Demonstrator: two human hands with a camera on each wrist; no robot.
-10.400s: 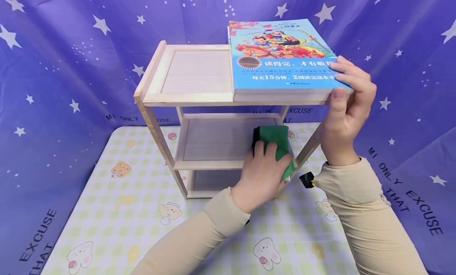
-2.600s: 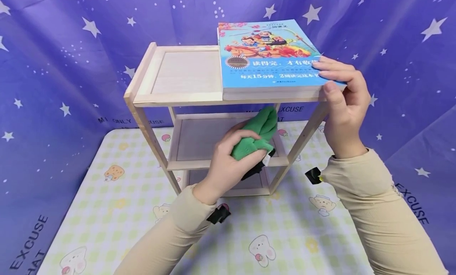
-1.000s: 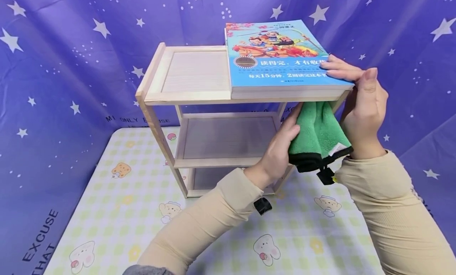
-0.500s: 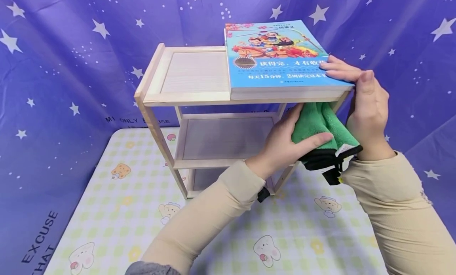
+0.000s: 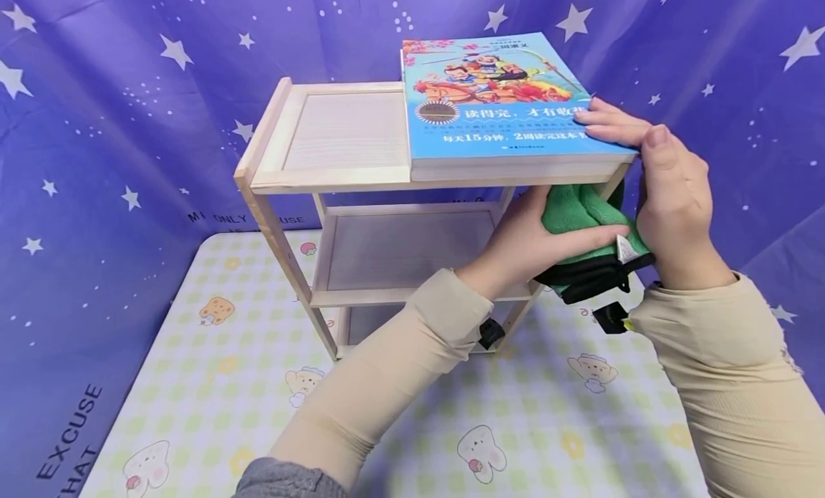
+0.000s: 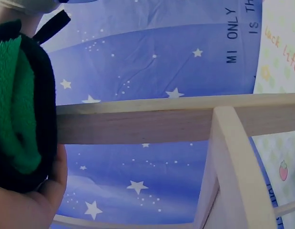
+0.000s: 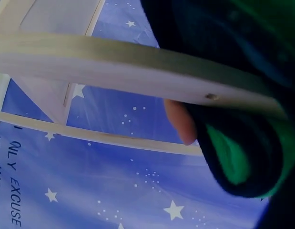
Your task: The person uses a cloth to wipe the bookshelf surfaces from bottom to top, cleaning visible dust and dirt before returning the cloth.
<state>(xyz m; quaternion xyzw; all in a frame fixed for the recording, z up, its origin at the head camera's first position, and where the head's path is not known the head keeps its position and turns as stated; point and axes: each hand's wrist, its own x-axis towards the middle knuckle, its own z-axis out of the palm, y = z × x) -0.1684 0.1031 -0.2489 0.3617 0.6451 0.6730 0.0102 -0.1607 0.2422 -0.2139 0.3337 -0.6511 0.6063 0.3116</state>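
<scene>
A green cloth (image 5: 573,215) with a black border and a white tag is bunched at the right front post of a wooden three-tier shelf (image 5: 348,129). My left hand (image 5: 525,243) grips it from the left, thumb across its front. In the right wrist view the cloth (image 7: 235,157) lies on both sides of the post (image 7: 152,78), and a fingertip shows beyond it. A blue picture-cover book (image 5: 503,118) lies on the top board's right part. My right hand (image 5: 677,204) rests at its right front corner, fingers laid on the cover, thumb raised.
The shelf stands on a table with a checked cartoon cloth (image 5: 387,441). Purple star-printed curtains (image 5: 142,125) hang behind and on both sides. The middle board (image 5: 399,251) and a bottom board lie below the top one. Small black pieces hang at both wrists.
Earlier my left hand wiped at the middle board's right side with the cloth. It has since moved right to the front post. My right thumb has lifted from the book's front edge.
</scene>
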